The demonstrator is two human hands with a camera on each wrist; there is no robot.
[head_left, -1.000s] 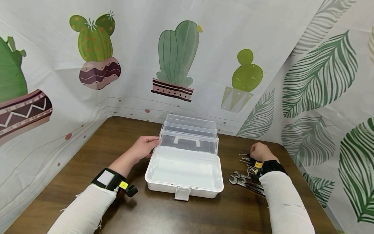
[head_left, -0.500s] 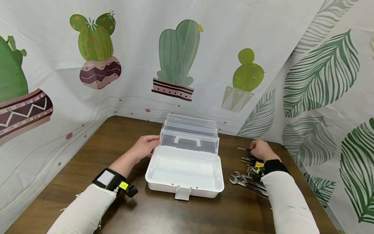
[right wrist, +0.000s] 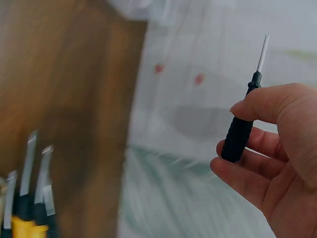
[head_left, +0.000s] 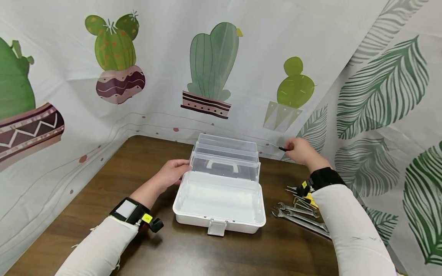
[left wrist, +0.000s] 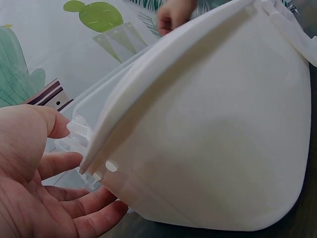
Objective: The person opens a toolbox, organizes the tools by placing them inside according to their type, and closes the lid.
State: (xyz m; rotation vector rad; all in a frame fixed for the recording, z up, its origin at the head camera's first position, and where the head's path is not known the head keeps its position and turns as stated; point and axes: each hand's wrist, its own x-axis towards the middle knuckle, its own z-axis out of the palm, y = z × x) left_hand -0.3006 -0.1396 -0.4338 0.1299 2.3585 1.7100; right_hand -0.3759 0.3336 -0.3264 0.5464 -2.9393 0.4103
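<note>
My right hand is closed around the small screwdriver, thumb on one side of its black handle and fingers on the other. The shaft juts out past my thumb, and from my head it points left, tip a little raised. I hold it up off the surface, in front of the patterned cloth.

To the left of that hand, well apart from it, is the white box, its clear lid tipped back with the handle showing through. The lid is the nearest part of it to my right hand.

My left hand holds the box's left side by the hinge, thumb at the clear plastic and fingers against the white wall. The latch hangs at the front, to the right of this hand and nearer me.

Nearer me than my right hand, on the surface, lie more screwdrivers with yellow and black handles, then bent metal keys, then steel wrenches. My right wristband and sleeve hide part of this group.
</note>
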